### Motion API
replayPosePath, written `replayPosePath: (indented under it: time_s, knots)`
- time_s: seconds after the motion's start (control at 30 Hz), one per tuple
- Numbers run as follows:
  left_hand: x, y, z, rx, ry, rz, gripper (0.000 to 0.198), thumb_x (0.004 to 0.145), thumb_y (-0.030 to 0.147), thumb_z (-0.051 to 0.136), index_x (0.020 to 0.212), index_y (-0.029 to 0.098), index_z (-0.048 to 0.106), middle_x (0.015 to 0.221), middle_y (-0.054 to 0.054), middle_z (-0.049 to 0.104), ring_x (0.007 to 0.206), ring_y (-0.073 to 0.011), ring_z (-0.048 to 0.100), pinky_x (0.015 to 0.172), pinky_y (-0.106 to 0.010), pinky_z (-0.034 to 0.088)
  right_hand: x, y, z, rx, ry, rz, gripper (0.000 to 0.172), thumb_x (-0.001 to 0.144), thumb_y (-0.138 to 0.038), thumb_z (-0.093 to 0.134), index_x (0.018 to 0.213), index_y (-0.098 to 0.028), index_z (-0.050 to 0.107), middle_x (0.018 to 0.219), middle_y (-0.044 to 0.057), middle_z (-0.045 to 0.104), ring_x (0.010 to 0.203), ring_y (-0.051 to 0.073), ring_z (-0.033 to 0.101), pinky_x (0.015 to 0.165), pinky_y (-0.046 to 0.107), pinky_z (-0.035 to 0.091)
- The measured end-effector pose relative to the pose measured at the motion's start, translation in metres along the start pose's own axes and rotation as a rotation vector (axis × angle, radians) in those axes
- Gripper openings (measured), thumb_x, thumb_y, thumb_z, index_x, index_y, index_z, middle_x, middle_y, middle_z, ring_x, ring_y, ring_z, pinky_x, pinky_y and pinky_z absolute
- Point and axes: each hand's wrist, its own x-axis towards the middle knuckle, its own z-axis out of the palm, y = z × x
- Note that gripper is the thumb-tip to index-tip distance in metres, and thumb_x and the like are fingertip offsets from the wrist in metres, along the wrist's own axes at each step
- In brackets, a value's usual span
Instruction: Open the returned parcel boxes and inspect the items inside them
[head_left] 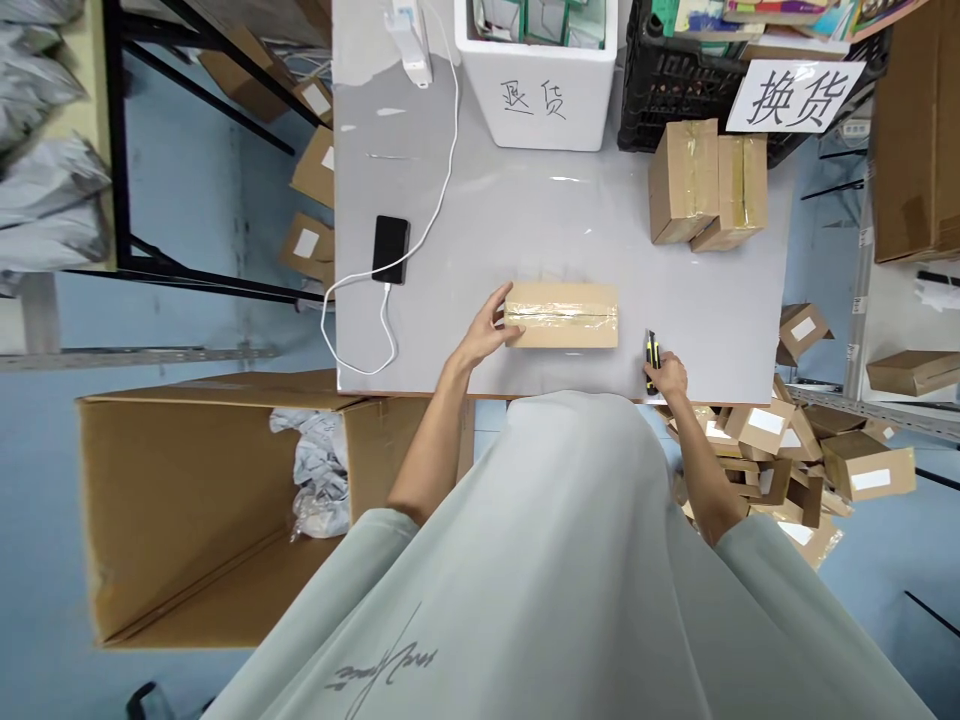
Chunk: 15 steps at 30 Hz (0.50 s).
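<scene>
In front of me on the grey table (555,230) lies a taped cardboard box (566,300), its long side running left to right. My left hand (489,328) grips the box's left end, thumb in front and fingers behind. Near the table's front edge, my right hand (667,376) is closed on a black and yellow utility knife (652,350), which points away from me. A gap of bare table lies between the knife and the box. Whether the blade is out is too small to tell.
A white bin (551,100) and a black crate (652,90) of books stand at the back. Two taped boxes (684,185) sit back right. A phone (390,248) with a white cable lies left. A large open carton (187,520) and discarded boxes (795,450) flank the table.
</scene>
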Motion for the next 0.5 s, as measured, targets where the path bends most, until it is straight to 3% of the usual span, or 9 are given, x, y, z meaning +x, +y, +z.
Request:
replayPosePath:
  time_s: [0.13,0.23,0.37,0.5]
  knots:
    - [0.0,-0.004,0.016,-0.033,-0.056,0.004,0.116,0.062,0.037,0.102,0.169,0.027,0.058,0.181,-0.021,0.048,0.136,-0.0391,0.071,0.107,-0.05,0.067,0.0,-0.003,-0.03,0.126,0.155,-0.049,0.03,0.092,-0.038,0.07,0.116,-0.021,0.064,0.113,0.014,0.08,0.104,0.032,0.075,0.098,0.041,0.058]
    - [-0.004,-0.015,0.046,-0.056,-0.072,0.055,0.119,0.067,0.047,0.105,0.173,0.028,0.054,0.183,-0.021,0.044,0.139,-0.0403,0.07,0.107,-0.051,0.067,-0.001,-0.011,-0.059,0.146,0.256,-0.189,0.037,0.091,-0.04,0.069,0.123,-0.022,0.061,0.11,0.012,0.081,0.096,0.03,0.075,0.093,0.041,0.059]
    - [-0.004,-0.033,0.097,-0.05,-0.069,0.166,0.122,0.075,0.072,0.1,0.177,0.029,0.048,0.183,-0.024,0.039,0.145,-0.0427,0.066,0.112,-0.055,0.065,-0.016,-0.043,-0.092,0.021,0.24,-0.572,0.05,0.098,-0.047,0.063,0.141,-0.023,0.058,0.119,0.012,0.083,0.097,0.032,0.077,0.088,0.042,0.061]
    - [-0.003,-0.045,0.127,-0.059,-0.046,0.267,0.119,0.083,0.085,0.087,0.179,0.029,0.044,0.183,-0.024,0.039,0.149,-0.0419,0.064,0.115,-0.055,0.063,-0.042,-0.097,-0.114,-0.41,0.056,-1.016,0.056,0.114,-0.043,0.045,0.162,-0.017,0.056,0.141,0.02,0.077,0.114,0.034,0.076,0.084,0.037,0.057]
